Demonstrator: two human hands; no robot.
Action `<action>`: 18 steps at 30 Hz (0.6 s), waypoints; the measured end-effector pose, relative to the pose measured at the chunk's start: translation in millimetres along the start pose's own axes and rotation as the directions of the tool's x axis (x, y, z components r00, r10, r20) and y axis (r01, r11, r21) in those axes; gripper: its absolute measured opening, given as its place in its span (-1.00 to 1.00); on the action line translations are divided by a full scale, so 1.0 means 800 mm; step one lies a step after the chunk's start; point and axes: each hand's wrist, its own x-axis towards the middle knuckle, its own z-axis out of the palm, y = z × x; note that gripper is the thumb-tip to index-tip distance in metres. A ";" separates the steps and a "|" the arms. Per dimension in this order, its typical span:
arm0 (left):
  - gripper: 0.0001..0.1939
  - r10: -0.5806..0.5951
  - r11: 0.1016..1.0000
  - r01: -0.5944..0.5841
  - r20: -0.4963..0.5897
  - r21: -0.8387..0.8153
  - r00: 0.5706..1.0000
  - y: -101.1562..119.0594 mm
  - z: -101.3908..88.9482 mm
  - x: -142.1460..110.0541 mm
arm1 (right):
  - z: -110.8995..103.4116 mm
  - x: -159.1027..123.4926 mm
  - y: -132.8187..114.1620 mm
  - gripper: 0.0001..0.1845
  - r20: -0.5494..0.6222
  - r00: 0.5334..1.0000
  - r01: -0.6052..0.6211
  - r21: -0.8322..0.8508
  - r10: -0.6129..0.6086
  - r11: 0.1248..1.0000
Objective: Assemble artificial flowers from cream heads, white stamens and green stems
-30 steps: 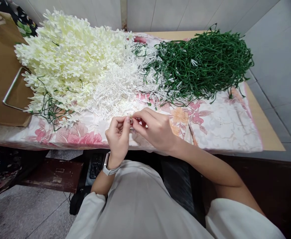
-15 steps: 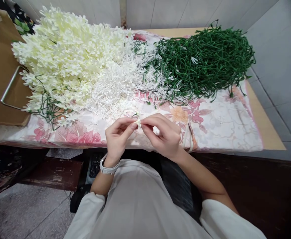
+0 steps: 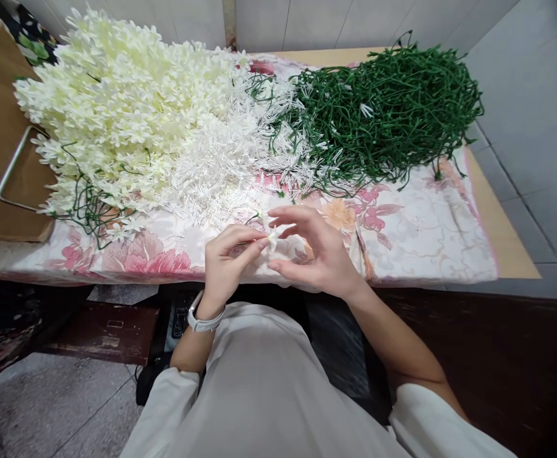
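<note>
Between thumb and forefinger, my left hand (image 3: 231, 261) pinches a small cream artificial flower (image 3: 273, 238), just over the table's front edge. My right hand (image 3: 319, 251) is open beside it, thumb and fingers spread around the petals with a gap. A short green stem end (image 3: 254, 217) shows just above the left fingertips; whether it joins the flower I cannot tell. Behind my hands lie a heap of cream flower heads (image 3: 126, 114), a spread of thin white stamens (image 3: 212, 162) and a tangle of green plastic stems (image 3: 393, 114).
A floral cloth (image 3: 431, 235) covers most of the wooden table (image 3: 512, 248). At the left stands a brown cardboard box (image 3: 6, 159) with a bent metal rod (image 3: 14, 162) against it. A few green stems (image 3: 88, 207) lie by the flower heap. Tiled walls (image 3: 316, 25) rise behind.
My right hand has let go of the flower, its fingers spreading apart and moving slightly right. My left hand keeps its pinch, and the flower's petals show more fully. The view has shifted slightly.
</note>
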 end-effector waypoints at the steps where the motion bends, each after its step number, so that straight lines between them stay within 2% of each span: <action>1: -0.91 -0.010 1.000 0.010 -0.014 -0.001 1.000 -0.001 0.000 -0.001 | -0.001 -0.002 0.001 -0.45 0.000 1.000 -0.032 0.028 0.032 0.999; 3: -0.92 -0.033 0.999 0.033 -0.045 -0.003 0.998 -0.002 0.000 -0.002 | -0.001 -0.005 0.002 -0.67 -0.056 0.995 -0.075 0.048 0.078 0.996; 6: -0.92 -0.042 0.999 0.042 -0.037 0.014 0.998 -0.004 0.002 -0.004 | 0.003 -0.009 0.002 -0.89 -0.092 0.995 -0.050 -0.095 0.041 0.994; 9: -0.92 -0.023 0.998 0.022 0.007 0.061 1.000 -0.005 0.003 -0.007 | 0.006 -0.014 0.002 -0.92 -0.067 0.998 0.005 -0.239 -0.022 0.971; 13: -0.87 0.033 0.975 -0.041 0.037 0.219 0.999 -0.005 -0.001 -0.011 | 0.002 -0.022 0.010 -0.92 -0.070 0.997 -0.033 -0.251 0.016 0.967; 14: -0.83 0.082 0.948 -0.083 0.016 0.307 0.997 -0.005 -0.002 -0.011 | -0.001 -0.023 0.014 -0.92 -0.095 0.995 -0.061 -0.248 0.039 0.967; 16: -0.79 0.202 0.835 -0.170 -0.003 0.523 0.979 -0.007 -0.002 -0.010 | -0.011 -0.025 0.022 -0.94 -0.166 0.982 -0.129 -0.250 0.089 0.960; 18: -0.80 0.271 0.691 -0.243 0.068 0.681 0.960 -0.011 0.000 -0.007 | -0.021 -0.024 0.030 -0.93 -0.193 0.973 -0.178 -0.268 0.128 0.947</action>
